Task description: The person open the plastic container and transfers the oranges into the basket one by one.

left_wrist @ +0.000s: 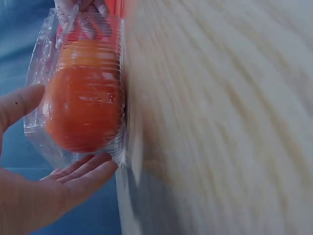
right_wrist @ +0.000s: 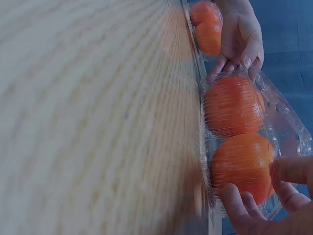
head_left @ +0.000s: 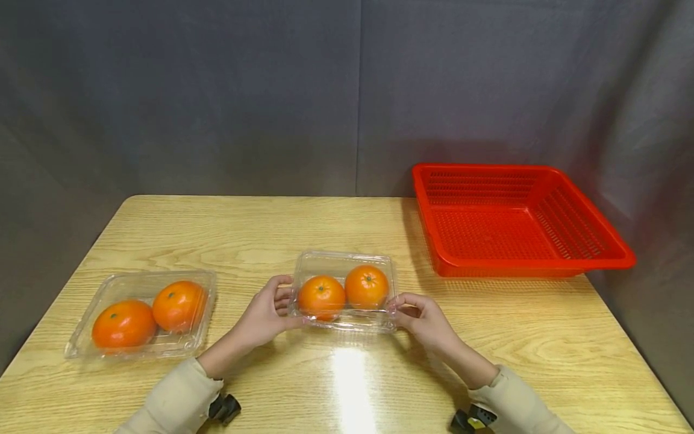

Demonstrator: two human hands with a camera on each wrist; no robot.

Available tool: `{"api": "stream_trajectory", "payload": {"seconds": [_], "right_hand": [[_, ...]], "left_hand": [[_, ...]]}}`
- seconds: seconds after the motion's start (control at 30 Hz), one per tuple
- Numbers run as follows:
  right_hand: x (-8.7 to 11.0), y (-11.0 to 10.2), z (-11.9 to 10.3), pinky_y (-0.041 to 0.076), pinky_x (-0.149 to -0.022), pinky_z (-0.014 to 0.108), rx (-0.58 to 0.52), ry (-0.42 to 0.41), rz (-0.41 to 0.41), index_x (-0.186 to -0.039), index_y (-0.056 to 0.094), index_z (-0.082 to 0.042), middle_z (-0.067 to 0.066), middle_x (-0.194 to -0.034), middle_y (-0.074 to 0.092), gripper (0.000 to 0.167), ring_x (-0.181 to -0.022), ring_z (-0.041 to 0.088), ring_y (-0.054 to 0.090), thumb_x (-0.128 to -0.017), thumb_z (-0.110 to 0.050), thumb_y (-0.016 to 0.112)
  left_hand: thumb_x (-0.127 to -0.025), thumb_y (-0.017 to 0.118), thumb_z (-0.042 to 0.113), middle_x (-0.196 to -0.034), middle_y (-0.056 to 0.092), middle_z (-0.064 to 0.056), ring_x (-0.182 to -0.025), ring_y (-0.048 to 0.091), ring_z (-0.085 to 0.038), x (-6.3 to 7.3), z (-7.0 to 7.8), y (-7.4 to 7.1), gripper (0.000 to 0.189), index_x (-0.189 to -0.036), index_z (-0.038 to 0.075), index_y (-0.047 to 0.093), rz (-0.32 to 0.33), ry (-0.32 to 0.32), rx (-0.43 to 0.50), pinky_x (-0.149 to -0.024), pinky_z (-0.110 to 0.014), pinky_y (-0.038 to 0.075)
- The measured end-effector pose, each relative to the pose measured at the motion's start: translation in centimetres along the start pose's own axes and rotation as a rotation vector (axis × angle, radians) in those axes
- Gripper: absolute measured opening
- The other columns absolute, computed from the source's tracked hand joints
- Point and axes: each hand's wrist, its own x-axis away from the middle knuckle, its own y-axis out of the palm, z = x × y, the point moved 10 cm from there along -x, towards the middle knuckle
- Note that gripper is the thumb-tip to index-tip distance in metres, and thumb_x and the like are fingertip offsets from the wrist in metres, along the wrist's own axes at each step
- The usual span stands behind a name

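A clear plastic clamshell box (head_left: 347, 326) with two oranges (head_left: 322, 298) inside lies at the middle of the table, between both hands. My left hand (head_left: 267, 313) holds its left end, thumb at the near corner and fingers along the side. At the opposite end, my right hand (head_left: 425, 319) grips the near right corner between thumb and fingers. The right wrist view shows the lid (right_wrist: 288, 115) slanting away from the fruit, with right fingertips (right_wrist: 230, 193) at the box's end. Thumb and fingers of the left hand (left_wrist: 54, 196) span the box end in the left wrist view.
Another clear clamshell box (head_left: 157, 278) with two oranges sits at the left of the table (head_left: 244, 229). A red slatted plastic basket (head_left: 488, 235) stands at the back right, its corner reaching past the table edge. A grey curtain (head_left: 260, 96) hangs behind.
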Motion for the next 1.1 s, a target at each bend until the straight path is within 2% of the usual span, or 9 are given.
{"api": "stream_trajectory", "payload": {"seconds": [0.17,0.33,0.5,0.67,0.8,1.1], "right_hand": [[-0.05,0.06,-0.21,0.051,-0.065,0.023,-0.001,-0.009,0.003,-0.089,0.058,0.013,0.015,-0.094,0.059,0.008,-0.077,0.009,0.058,-0.081,0.012,0.054],[0.04,0.11,-0.44,0.05,-0.065,0.022,0.015,-0.013,-0.001,-0.091,0.055,0.019,0.019,-0.094,0.058,0.012,-0.075,0.009,0.058,-0.081,0.013,0.054],[-0.06,0.16,-0.41,0.05,-0.065,0.022,0.026,-0.013,0.001,-0.093,0.055,0.019,0.023,-0.095,0.058,0.013,-0.077,0.009,0.058,-0.081,0.014,0.053],[-0.16,0.17,-0.28,0.05,-0.066,0.021,0.025,-0.016,0.004,-0.092,0.056,0.019,0.023,-0.095,0.058,0.012,-0.079,0.01,0.058,-0.081,0.014,0.052],[-0.09,0.13,-0.3,0.05,-0.066,0.021,0.018,-0.012,0.012,-0.092,0.055,0.02,0.022,-0.095,0.058,0.012,-0.08,0.01,0.058,-0.081,0.014,0.053],[0.0,0.07,-0.46,0.051,-0.068,0.022,0.01,-0.003,0.015,-0.093,0.054,0.021,0.027,-0.098,0.056,0.013,-0.081,0.009,0.059,-0.082,0.014,0.052]], "left_hand": [[-0.072,0.074,-0.001,-0.116,0.05,-0.022,-0.101,0.053,-0.027,-0.01,-0.11,-0.11,0.064,-0.123,-0.01,0.036,0.005,-0.019,0.069,-0.085,-0.035,0.047],[-0.072,0.072,-0.003,-0.116,0.049,-0.021,-0.096,0.055,-0.024,0.03,-0.44,0.03,0.06,-0.121,-0.01,0.037,-0.005,-0.05,0.148,-0.079,-0.028,0.049],[-0.073,0.07,-0.003,-0.114,0.049,-0.021,-0.093,0.056,-0.021,0.12,-0.8,0.13,0.057,-0.12,-0.009,0.039,-0.002,-0.092,0.198,-0.074,-0.026,0.05],[-0.074,0.07,-0.004,-0.114,0.05,-0.022,-0.091,0.057,-0.02,0.26,-0.55,-0.03,0.054,-0.119,-0.011,0.042,0.025,-0.086,0.206,-0.072,-0.024,0.051],[-0.072,0.072,-0.004,-0.109,0.055,-0.018,-0.087,0.058,-0.019,0.19,-0.84,-0.14,0.046,-0.111,-0.009,0.048,0.053,-0.083,0.193,-0.069,-0.024,0.051],[-0.069,0.075,-0.001,-0.095,0.059,-0.015,-0.079,0.057,-0.018,0.32,-0.47,-0.26,0.035,-0.095,-0.007,0.054,0.076,-0.03,0.095,-0.066,-0.023,0.05]]}}
